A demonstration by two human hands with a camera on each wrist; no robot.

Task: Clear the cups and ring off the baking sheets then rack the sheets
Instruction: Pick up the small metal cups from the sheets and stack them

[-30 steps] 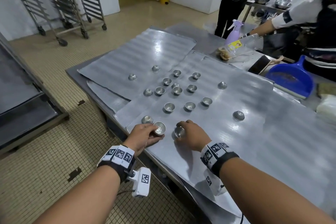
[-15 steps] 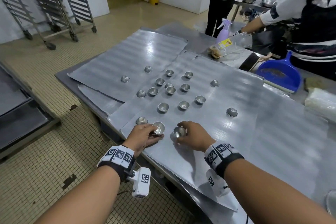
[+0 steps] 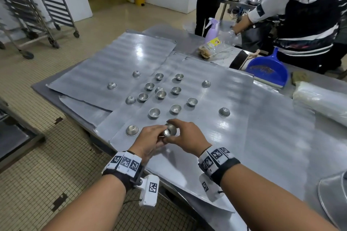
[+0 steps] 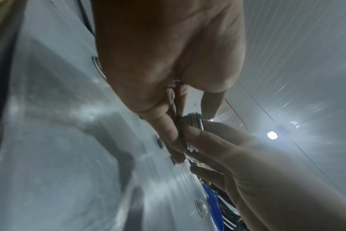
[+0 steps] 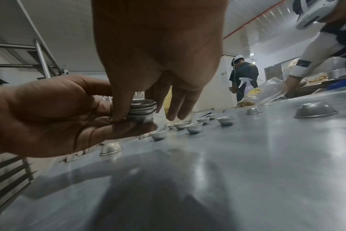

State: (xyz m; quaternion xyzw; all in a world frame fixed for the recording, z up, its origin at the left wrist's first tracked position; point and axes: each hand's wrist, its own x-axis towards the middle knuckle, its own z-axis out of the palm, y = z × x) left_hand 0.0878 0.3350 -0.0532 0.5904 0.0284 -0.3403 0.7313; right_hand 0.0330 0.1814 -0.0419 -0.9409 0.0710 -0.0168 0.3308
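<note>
A small stack of nested metal cups (image 3: 170,131) is held just above the near baking sheet (image 3: 216,146). My left hand (image 3: 161,138) cradles the stack (image 5: 143,111) from below and the side with curled fingers. My right hand (image 3: 176,131) pinches its top rim, the other fingers (image 5: 178,103) pointing down. In the left wrist view the stack (image 4: 192,123) sits between both hands' fingertips. Several loose cups (image 3: 175,108) stand upright on the sheet; others lie overturned (image 3: 132,130). A second sheet (image 3: 122,58) lies at the far left. I see no ring.
Wheeled tray racks (image 3: 39,5) stand on the floor at far left. A blue dustpan (image 3: 266,69), a spray bottle (image 3: 212,30) and a plastic bag (image 3: 319,99) lie along the table's far side, where a person (image 3: 304,15) works. A round metal pan (image 3: 334,199) sits near right.
Each hand earlier held a separate cup low on the sheet. Both hands have since lifted and come together, and the cups are now one stack between them.
</note>
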